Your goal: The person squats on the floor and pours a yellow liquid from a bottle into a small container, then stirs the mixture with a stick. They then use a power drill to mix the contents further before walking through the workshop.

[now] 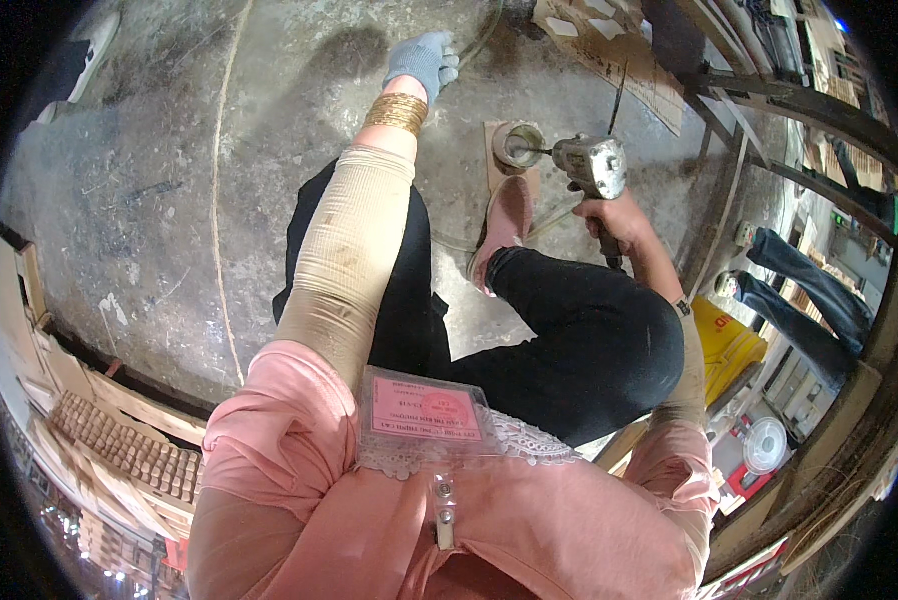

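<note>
My right hand (617, 222), bare, wraps round the grip of a metal-bodied power drill (591, 165). Its thin bit points left to the mouth of a small round pot (518, 143), which stands on a piece of cardboard (493, 172) on the floor. I cannot tell whether the tip touches what is inside. Farther left and forward, my left hand (424, 62) wears a grey-blue glove and has its fingers curled. Anything inside them is hidden. Gold bangles (397, 113) circle that wrist, above a beige sleeve.
A pink shoe (509, 218) on my foot rests just nearer than the pot. A torn cardboard sheet (624, 60) lies at the far right beside a dark metal frame (799, 105). Wooden pieces (119, 445) are stacked at left. Someone's jeans-clad legs (809, 290) show at right.
</note>
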Demonstrator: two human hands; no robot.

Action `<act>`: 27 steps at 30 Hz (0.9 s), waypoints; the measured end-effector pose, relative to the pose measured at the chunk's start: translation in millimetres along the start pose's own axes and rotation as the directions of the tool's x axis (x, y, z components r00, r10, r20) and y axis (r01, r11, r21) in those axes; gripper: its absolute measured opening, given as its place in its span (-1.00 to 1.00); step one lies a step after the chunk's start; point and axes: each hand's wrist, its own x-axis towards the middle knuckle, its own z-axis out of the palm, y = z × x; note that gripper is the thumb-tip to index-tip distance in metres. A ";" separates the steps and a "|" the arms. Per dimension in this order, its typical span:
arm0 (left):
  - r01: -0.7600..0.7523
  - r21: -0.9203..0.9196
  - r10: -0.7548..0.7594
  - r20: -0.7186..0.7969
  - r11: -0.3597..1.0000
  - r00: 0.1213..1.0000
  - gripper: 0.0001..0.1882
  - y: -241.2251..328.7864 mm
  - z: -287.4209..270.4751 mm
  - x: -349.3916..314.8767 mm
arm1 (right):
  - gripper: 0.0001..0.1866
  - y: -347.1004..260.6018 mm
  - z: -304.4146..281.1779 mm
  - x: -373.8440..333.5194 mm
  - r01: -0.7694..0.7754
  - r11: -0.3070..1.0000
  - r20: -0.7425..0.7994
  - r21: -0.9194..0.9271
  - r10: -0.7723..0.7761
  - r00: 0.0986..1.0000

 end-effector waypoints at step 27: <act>0.019 -0.026 -0.020 -0.037 0.999 0.999 -0.75 -4.2 -1.4 8.0 | -0.73 -4.0 -2.9 2.1 0.033 0.998 0.006 0.060 -0.033 0.999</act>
